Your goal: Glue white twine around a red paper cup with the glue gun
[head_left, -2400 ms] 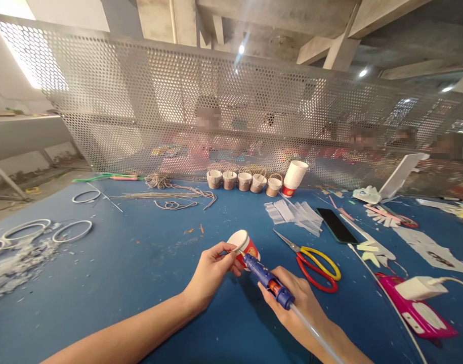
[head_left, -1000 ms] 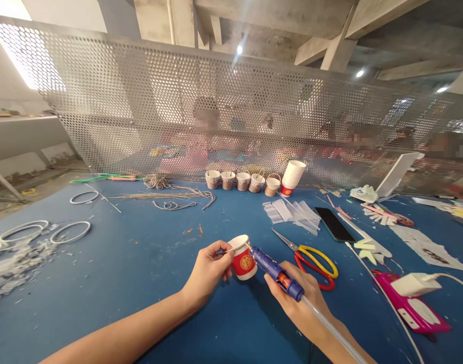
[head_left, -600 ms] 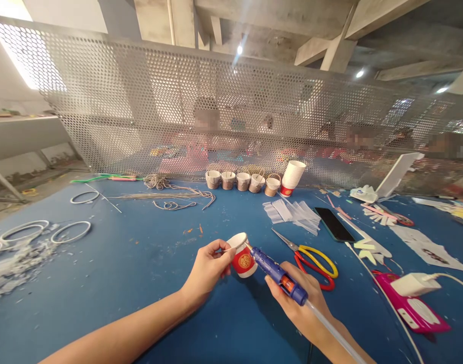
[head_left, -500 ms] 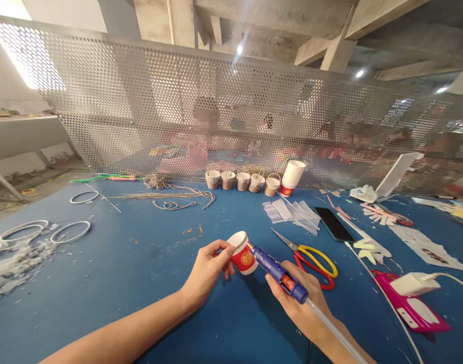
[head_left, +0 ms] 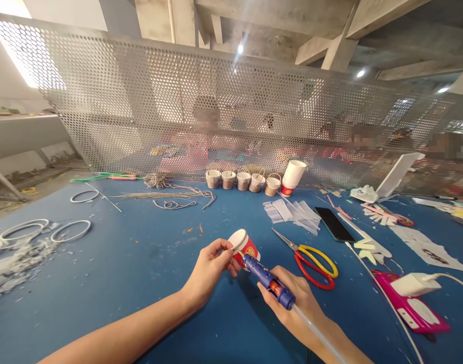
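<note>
My left hand (head_left: 212, 265) pinches a small red and white paper cup (head_left: 250, 246) by its left side, its mouth tilted up and to the left. In my right hand (head_left: 297, 298) is a blue hot glue gun (head_left: 267, 278), a clear glue stick (head_left: 318, 336) trailing from its back end. The gun's nozzle points at the cup's side, close by the left fingertips; whether it touches the cup I cannot tell. Scissors (head_left: 314, 260) with red and yellow handles lie just beyond my right hand.
Several rope-handled cups (head_left: 243, 182) line the back beside a stack of paper cups (head_left: 294, 174). Paper strips (head_left: 292, 215), a phone (head_left: 333, 224) and a pink power strip (head_left: 417, 308) lie to the right. White rings (head_left: 71, 232) and cord (head_left: 157, 181) lie left. A perforated metal screen (head_left: 140, 111) stands behind.
The glue gun has shifted left and slightly down, its nozzle moving along the cup toward my left fingers. The cup has turned a little in my left hand.
</note>
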`<state>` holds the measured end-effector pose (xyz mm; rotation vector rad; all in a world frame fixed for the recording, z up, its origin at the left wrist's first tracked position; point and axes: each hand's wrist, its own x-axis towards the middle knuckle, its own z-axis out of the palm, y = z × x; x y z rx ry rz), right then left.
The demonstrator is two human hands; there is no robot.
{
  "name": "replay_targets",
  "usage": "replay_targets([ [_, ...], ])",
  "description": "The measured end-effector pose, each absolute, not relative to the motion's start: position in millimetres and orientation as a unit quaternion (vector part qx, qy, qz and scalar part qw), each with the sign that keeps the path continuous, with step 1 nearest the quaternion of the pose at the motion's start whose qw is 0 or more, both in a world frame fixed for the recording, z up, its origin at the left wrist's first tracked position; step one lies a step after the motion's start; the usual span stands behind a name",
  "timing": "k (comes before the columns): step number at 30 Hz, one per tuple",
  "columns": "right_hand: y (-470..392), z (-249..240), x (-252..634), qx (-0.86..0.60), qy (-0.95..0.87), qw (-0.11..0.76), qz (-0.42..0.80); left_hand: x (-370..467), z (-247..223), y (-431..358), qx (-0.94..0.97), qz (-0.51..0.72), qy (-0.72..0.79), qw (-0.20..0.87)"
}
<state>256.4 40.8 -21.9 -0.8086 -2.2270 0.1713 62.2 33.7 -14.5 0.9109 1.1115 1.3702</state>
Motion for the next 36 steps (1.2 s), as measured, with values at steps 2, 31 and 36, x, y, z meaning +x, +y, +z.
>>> replay_targets([
  [2,40.9,-21.9,255.4,-0.31,-0.874,0.37,0.058,62.7,-13.6,32.8,0.389,0.576,0.471,0.544],
  [31,44.2,-27.3,257.2,-0.295,-0.878,0.375,0.029,63.2,-15.0,32.6,0.409,0.566,0.487,0.523],
  [36,44.0,-30.2,255.7,-0.299,-0.882,0.362,0.033,63.0,-16.5,33.4,0.412,0.565,0.483,0.527],
])
